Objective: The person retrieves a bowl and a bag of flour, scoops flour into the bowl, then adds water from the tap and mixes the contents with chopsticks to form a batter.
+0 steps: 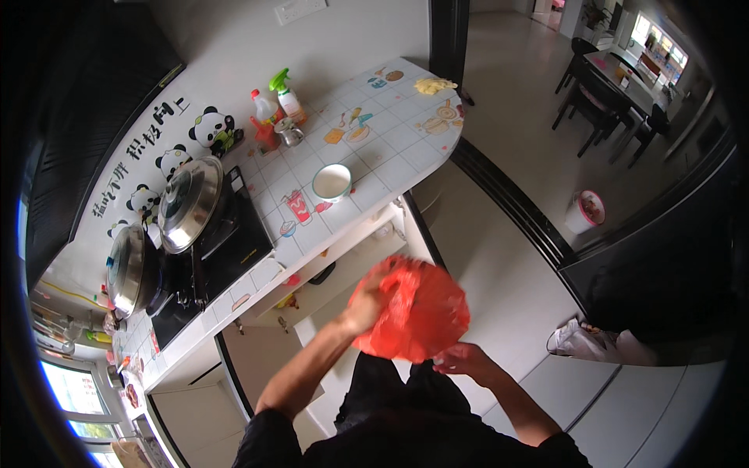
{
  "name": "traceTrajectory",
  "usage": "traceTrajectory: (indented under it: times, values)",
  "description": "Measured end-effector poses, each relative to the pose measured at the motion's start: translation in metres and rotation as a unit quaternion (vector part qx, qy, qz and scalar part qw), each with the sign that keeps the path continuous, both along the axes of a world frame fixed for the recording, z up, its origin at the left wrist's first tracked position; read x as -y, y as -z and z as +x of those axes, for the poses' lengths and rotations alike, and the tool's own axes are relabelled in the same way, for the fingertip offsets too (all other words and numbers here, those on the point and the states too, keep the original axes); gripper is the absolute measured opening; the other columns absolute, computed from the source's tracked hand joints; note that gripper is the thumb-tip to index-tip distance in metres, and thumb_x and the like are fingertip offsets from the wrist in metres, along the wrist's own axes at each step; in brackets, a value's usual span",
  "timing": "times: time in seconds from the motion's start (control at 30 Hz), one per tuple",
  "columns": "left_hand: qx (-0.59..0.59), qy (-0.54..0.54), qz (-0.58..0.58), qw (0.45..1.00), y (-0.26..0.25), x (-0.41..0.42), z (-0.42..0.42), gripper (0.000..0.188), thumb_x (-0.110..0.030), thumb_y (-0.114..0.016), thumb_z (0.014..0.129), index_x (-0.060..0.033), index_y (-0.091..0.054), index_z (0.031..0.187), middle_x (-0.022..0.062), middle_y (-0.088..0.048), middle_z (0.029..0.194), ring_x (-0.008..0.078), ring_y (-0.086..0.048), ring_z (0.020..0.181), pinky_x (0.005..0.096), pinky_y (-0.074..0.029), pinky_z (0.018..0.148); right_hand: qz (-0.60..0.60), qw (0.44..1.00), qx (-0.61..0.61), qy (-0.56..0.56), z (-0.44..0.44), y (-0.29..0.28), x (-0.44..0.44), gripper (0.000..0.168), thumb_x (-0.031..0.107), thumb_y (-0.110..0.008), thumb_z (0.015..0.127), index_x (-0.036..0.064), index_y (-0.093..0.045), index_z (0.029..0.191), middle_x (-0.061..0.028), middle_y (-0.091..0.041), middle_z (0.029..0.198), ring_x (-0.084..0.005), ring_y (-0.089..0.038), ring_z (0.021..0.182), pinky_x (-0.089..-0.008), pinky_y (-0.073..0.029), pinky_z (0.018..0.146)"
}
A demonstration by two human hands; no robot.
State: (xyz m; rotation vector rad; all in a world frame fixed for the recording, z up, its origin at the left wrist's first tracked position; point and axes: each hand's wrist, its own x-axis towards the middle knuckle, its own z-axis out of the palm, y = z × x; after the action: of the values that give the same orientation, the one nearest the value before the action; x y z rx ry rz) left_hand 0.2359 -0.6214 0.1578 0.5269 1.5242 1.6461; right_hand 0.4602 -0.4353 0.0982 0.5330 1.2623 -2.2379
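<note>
A puffed-out red plastic bag (430,310) is held up in front of my body, over the floor beside the open cabinet. My left hand (368,307), slightly blurred, grips the bag at its upper left. Close to the bag's lower right edge is my right hand (463,364); its fingertips are partly hidden, and whether they pinch the plastic is unclear. What the bag contains cannot be seen. Beyond it on the tiled-pattern counter (380,155) stands a white bowl (332,181) with a greenish rim.
Under the counter, a cabinet stands open, its shelf (345,281) holding several items and its door (424,228) swung outward. Two lidded pans (190,205) occupy the black cooktop (240,234). Spray bottle (288,99), metal pot (288,132) and yellow cloth (435,86) sit farther back. A bin (585,212) stands right.
</note>
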Motion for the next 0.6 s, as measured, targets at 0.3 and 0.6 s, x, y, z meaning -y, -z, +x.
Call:
traceTrajectory:
  times: [0.3, 0.6]
  values:
    - [-0.061, 0.097, 0.104, 0.988, -0.118, -0.142, -0.174, 0.030, -0.015, -0.050, 0.092, -0.0026, -0.053, 0.119, 0.0064, -0.057, 0.107, 0.0149, -0.053, 0.098, 0.0273, -0.044, 0.083, -0.022, 0.923, -0.177, 0.341, -0.189, -0.038, -0.029, 0.044, 0.023, -0.056, 0.092, 0.001, -0.042, 0.127, -0.0074, -0.048, 0.126, -0.0197, -0.050, 0.114, -0.0391, -0.044, 0.097]
    - [-0.076, 0.029, 0.110, 0.991, -0.094, -0.171, -0.400, 0.022, -0.013, -0.046, 0.093, -0.0004, -0.059, 0.106, 0.0047, -0.061, 0.093, 0.0133, -0.056, 0.082, 0.0289, -0.047, 0.076, -0.084, 0.901, -0.140, 0.401, -0.464, 0.018, -0.037, 0.041, 0.021, -0.060, 0.089, -0.007, -0.047, 0.116, -0.0134, -0.054, 0.115, -0.0225, -0.057, 0.104, -0.0366, -0.051, 0.091]
